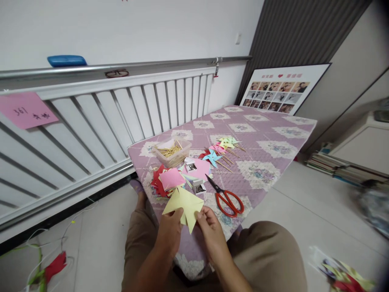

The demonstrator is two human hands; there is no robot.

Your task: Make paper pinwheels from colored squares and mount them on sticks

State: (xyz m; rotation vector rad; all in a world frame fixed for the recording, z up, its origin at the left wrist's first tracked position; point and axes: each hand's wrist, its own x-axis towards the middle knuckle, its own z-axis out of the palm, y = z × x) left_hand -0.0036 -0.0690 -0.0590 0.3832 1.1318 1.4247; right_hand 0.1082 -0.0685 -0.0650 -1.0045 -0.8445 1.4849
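Observation:
Between my two hands is a yellow sheet of paper (184, 202) with slits cut in from its corners. My left hand (170, 227) pinches its left lower part. At the right, my right hand (210, 225) has thumb and fingers closed on another flap. Just beyond lie a pink paper square (172, 178) and a pile of red and coloured paper pieces (158, 184). Red-handled scissors (227, 198) rest to the right, blades partly closed. Two small open boxes of metal pins (199, 188) stand behind the yellow paper.
A clear plastic box (179, 157) of wooden sticks stands near the radiator (170, 101). Several finished pinwheels (212, 157) lie behind the scissors on the purple patterned tablecloth (225, 125). A photo board (282, 89) leans at the back. Paper scraps (349, 280) lie on the floor.

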